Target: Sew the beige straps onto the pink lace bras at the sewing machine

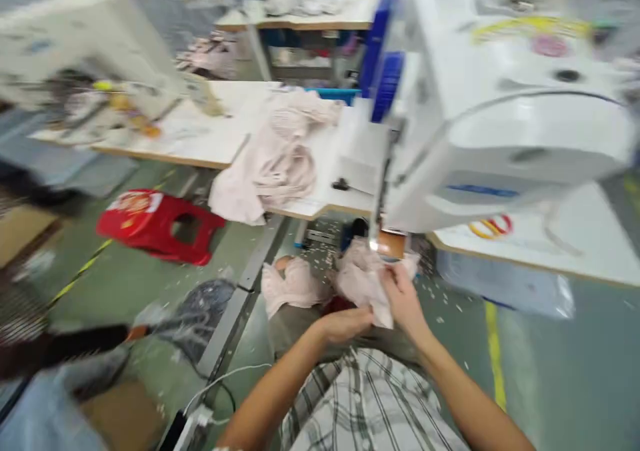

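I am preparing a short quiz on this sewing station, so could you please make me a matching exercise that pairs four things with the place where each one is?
Things
1. red plastic stool
2. big heap of pale pink cloth
3. small pale pink cloth piece
4. white sewing machine

Places
A. gripped by the left hand and the right hand
B. standing on the white table at the right
C. on the green floor at the left
D. spilling over a table's front edge

Pairs: 1-C, 2-D, 3-A, 4-B
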Demonstrator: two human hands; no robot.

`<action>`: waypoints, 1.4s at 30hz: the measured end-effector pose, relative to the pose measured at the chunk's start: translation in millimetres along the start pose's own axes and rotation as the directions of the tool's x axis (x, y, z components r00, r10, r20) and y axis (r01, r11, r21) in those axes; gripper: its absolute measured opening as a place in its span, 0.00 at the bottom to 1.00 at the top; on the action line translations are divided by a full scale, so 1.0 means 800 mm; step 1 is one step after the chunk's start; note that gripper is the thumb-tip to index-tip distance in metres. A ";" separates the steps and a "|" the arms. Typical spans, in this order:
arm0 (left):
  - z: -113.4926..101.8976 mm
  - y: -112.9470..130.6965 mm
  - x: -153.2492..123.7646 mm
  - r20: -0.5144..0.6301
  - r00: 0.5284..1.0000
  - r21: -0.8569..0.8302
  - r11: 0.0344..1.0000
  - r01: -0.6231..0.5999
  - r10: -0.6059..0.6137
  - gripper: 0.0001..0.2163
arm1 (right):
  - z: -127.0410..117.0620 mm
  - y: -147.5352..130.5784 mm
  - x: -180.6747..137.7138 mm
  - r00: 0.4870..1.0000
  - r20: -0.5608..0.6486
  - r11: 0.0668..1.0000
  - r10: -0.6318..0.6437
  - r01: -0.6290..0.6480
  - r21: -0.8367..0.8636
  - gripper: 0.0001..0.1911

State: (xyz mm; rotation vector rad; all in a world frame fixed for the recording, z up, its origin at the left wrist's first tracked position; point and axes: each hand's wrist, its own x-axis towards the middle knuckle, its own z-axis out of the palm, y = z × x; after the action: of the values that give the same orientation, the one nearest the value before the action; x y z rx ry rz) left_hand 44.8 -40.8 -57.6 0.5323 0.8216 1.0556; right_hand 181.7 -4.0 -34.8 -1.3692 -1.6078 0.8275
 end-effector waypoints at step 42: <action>-0.003 0.103 0.028 -0.374 0.901 -0.262 0.957 0.123 -0.218 0.11 | -0.201 -0.012 0.013 0.464 -0.870 0.981 0.168 0.008 0.194 0.06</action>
State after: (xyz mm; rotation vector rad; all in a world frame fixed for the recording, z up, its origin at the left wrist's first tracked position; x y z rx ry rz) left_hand 3.5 13.4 -6.1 0.0367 1.0659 1.0940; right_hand 322.4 -1.6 43.4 -1.3913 -0.6066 0.1635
